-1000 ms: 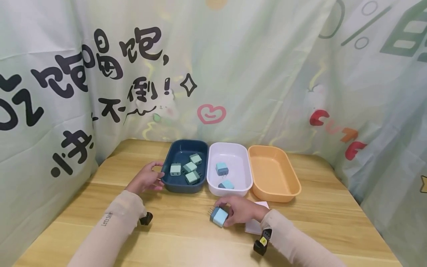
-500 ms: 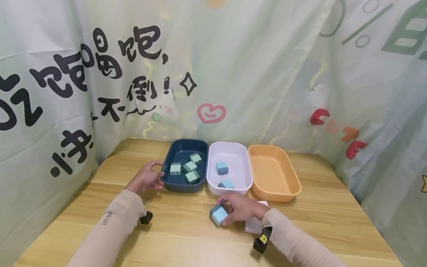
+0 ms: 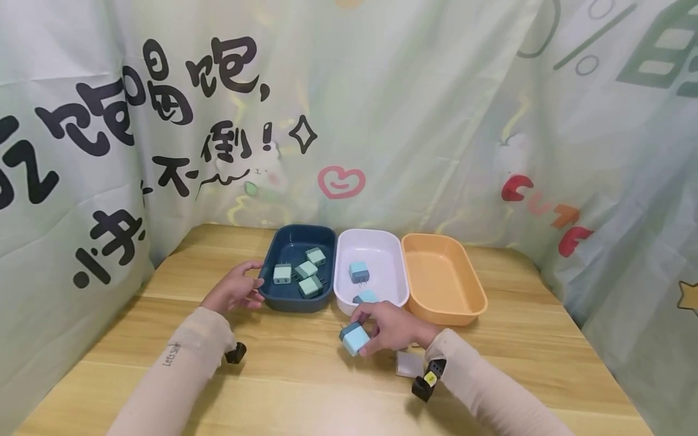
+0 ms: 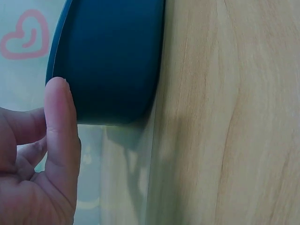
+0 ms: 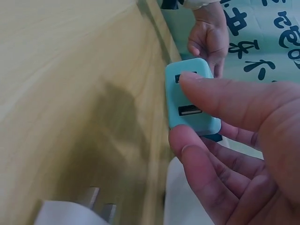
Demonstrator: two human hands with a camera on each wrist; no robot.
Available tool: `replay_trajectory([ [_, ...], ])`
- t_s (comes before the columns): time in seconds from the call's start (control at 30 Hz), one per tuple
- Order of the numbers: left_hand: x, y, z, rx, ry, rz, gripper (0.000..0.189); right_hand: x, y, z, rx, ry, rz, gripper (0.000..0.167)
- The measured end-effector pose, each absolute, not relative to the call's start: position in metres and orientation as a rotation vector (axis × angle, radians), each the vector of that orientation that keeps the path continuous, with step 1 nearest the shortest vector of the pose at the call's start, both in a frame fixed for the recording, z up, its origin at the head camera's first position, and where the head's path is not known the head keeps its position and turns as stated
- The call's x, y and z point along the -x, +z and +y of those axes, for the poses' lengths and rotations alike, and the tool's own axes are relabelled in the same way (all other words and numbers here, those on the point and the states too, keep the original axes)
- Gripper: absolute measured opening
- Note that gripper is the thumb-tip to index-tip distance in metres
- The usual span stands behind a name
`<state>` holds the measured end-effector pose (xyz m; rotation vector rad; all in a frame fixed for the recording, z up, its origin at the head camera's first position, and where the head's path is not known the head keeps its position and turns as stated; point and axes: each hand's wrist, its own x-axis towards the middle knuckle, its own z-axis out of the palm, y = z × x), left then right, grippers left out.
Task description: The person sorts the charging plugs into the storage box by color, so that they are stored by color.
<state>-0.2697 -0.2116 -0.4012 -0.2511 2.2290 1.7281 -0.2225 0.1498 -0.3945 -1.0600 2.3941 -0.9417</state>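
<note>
My right hand (image 3: 395, 327) pinches a blue two-tone USB wall charger (image 3: 355, 339) in front of the white tray (image 3: 400, 278). In the right wrist view the thumb lies across the face with two USB ports, fingers beneath it. My left hand (image 3: 237, 289) touches the left rim of the navy tray (image 3: 297, 304), fingers fairly straight; the left wrist view shows a fingertip against its wall. Several pale green chargers (image 3: 282, 274) lie in the navy tray. Two blue chargers (image 3: 358, 272) lie in the white tray, one partly hidden by my right hand.
An orange tray (image 3: 474, 315) stands right of the white one, all three in a row. On the wooden table (image 3: 305, 387), by my right wrist, lies a white charger (image 3: 409, 364) with metal prongs. A printed curtain (image 3: 414, 121) hangs behind.
My right hand has lifted slightly toward the white tray with the blue charger, uncovering more of the white charger. The left hand stays at the navy tray. The head view has shifted slightly.
</note>
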Motion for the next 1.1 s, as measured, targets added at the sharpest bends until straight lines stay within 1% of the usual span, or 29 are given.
replay_trajectory([
  [0.47,0.271,-0.397,-0.210,0.271,1.702,2.246,0.053,0.234,-0.377,0.153,1.002,-1.008,2.424,0.045],
  [0.6,0.270,-0.398,-0.212,0.263,1.693,2.257,0.053,0.240,-0.375,0.153,0.982,-1.061,2.407,0.045],
  [0.8,0.269,-0.399,-0.211,0.277,1.702,2.242,0.053,0.248,-0.371,0.155,0.861,-1.097,2.398,0.046],
  [1.1,0.269,-0.398,-0.210,0.296,1.705,2.235,0.053,0.266,-0.361,0.159,0.828,-1.057,2.488,0.043],
])
